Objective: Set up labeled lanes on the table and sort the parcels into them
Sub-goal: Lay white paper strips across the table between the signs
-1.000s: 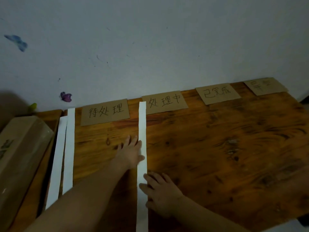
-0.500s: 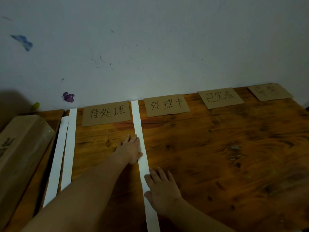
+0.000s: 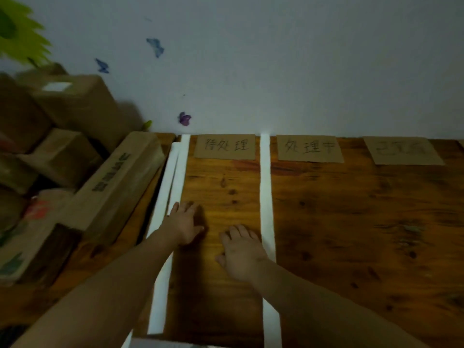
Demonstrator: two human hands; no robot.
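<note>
Two white strips (image 3: 265,197) flank 1st cardboard label (image 3: 225,146).

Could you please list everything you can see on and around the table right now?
Table: one, brown wood, against the wall.
Paper strips: three, white; two overlapping at the table's left edge, one between the first two cards.
Label cards: three, brown cardboard with handwriting, in a row along the wall.
Parcels: several, brown cardboard, piled left of the table.
Butterfly stickers: three, blue and purple, on the wall.
Left hand: flat, touching the left strips.
Right hand: flat on the wood, beside the middle strip.
</note>
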